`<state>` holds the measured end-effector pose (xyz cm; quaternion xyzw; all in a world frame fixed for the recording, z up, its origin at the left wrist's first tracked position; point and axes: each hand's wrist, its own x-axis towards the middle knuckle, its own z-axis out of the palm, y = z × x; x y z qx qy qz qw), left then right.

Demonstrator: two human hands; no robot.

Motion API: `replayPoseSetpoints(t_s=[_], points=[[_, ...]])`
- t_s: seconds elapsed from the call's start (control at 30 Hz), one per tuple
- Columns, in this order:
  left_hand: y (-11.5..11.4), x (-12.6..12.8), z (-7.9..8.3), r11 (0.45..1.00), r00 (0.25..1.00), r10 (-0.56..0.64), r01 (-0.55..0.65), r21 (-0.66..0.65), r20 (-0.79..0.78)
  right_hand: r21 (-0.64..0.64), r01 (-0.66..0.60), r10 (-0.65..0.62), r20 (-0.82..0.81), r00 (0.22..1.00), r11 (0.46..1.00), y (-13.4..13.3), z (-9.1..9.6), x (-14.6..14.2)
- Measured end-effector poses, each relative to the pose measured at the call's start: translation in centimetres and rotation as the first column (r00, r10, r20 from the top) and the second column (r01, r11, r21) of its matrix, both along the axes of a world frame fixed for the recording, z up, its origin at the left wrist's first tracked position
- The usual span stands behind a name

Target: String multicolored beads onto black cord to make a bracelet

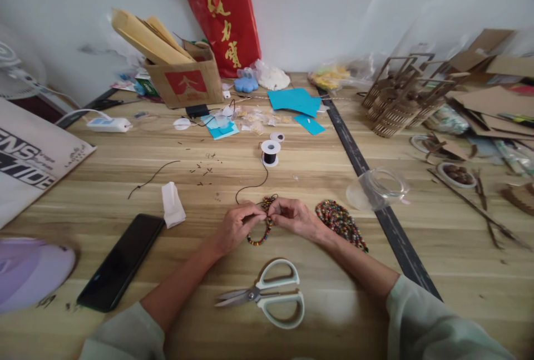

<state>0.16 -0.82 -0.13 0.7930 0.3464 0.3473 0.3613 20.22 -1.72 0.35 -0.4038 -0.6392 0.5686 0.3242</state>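
Observation:
A small loop of multicoloured beads point(259, 242) hangs between my hands, just above or on the wooden table. My left hand point(238, 225) pinches it from the left, fingertips closed. From the right, my right hand point(295, 217) pinches at the same spot, and the fingers hide exactly what part each one grips. Black cord point(252, 186) runs from near my fingers to a white spool of black cord point(270, 153) standing behind. Right of my right hand lies a heap of beaded strands point(340, 223). Scissors with pale handles point(267, 294) rest in front of me, blades to the left.
A phone point(122, 261) and a folded white paper point(172, 205) lie on the left. A clear plastic container point(379, 188) sits on the right beside a black strip point(354, 151). Blue cards point(294, 102), a cardboard box point(186, 79) and small bamboo baskets point(394, 98) stand farther back.

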Motion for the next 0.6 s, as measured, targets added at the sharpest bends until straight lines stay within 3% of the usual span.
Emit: replayPoseSetpoints(t_s=[0.17,0.4,0.6], points=[[0.14,-0.08,-0.41,0.985,0.999,-0.002,0.011,0.173,-0.054,0.064,-0.018,0.016,0.034,0.999,0.998,0.2,-0.52,0.36],[-0.12,-0.26,-0.74,0.911,0.969,0.046,0.058,0.408,-0.242,0.182,-0.067,0.027,0.212,0.977,0.981,0.13,-0.15,0.74],[-0.44,-0.13,-0.11,0.894,0.964,0.023,0.098,0.436,-0.264,0.276,-0.065,-0.008,0.256,0.967,0.959,0.05,0.29,0.68]])
